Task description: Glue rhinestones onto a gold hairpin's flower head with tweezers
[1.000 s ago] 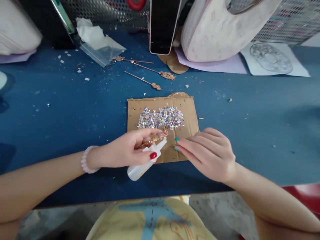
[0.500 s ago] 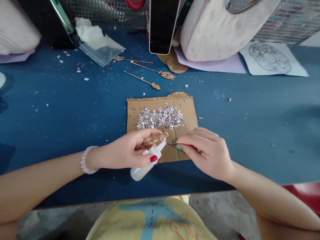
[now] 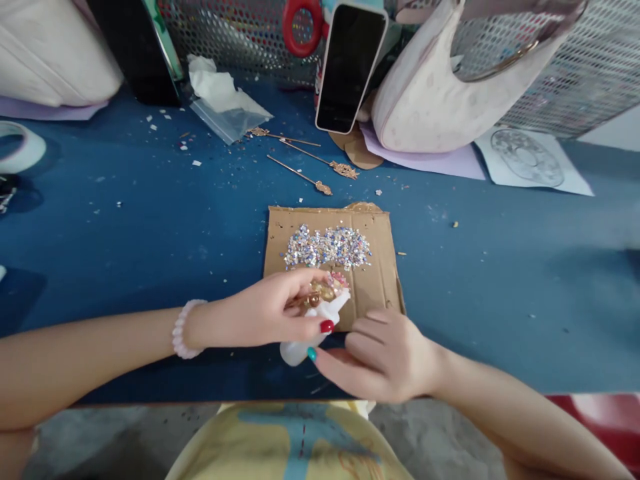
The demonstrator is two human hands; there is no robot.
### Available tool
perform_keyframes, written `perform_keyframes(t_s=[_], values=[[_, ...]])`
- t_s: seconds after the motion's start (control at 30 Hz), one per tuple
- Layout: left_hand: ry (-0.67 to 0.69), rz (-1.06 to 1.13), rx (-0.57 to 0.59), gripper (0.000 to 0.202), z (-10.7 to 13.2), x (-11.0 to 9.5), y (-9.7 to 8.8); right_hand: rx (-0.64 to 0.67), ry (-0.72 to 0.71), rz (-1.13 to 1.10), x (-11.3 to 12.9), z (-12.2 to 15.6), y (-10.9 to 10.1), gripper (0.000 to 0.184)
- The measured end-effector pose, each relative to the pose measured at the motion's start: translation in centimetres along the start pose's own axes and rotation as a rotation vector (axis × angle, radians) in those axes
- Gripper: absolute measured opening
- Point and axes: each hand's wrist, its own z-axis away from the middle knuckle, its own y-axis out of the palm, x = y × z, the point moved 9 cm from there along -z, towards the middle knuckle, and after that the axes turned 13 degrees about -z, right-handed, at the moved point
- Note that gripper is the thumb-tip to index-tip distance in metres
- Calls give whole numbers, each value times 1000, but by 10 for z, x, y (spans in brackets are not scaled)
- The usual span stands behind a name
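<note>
My left hand (image 3: pixel 273 310) is closed around a small translucent squeeze bottle (image 3: pixel 295 352) with a white pointed nozzle. The same hand holds a gold ornament (image 3: pixel 323 291) with pink stones at its tip, close beside the nozzle. My right hand (image 3: pixel 383 357) is at the bottle's lower end, its fingers curled in and its thumb stretched toward the bottle. Whether the thumb touches it I cannot tell, and the inside of that hand is hidden. Beyond both hands, a pile of tiny shiny gems (image 3: pixel 330 247) lies on a cardboard piece (image 3: pixel 383 267).
Behind the cardboard lie gold hairpin-like sticks (image 3: pixel 300 175). A phone (image 3: pixel 353 67) leans at the back beside a pale handbag (image 3: pixel 420 113). A plastic bag with tissue (image 3: pixel 227 110), a tape roll (image 3: pixel 23 150) and a printed sheet (image 3: pixel 533 160) are on the blue table (image 3: pixel 150 253).
My right hand has moved from the nozzle tip down toward the bottle's base. The thin dark tool that showed in its fingertips is no longer plainly visible. The view has shifted slightly.
</note>
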Motion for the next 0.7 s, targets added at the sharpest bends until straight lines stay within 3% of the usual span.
perform_keyframes(t_s=[0.17, 0.3, 0.5, 0.6, 0.7], values=[[-70, 91, 78, 51, 8, 1, 23, -4, -29, 47, 16, -2, 13, 22], [-42, 6, 70, 57, 12, -2, 25, -62, -41, 63, 21, -1, 9, 17], [-87, -317, 114, 80, 19, -3, 13, -128, -134, 34, 27, 6, 1, 20], [-8, -479, 38, 74, 20, -7, 0, -183, -189, 29, 33, 14, -6, 27], [55, -868, -44, 60, 19, -9, -6, -264, -136, 32, 32, 20, -16, 28]])
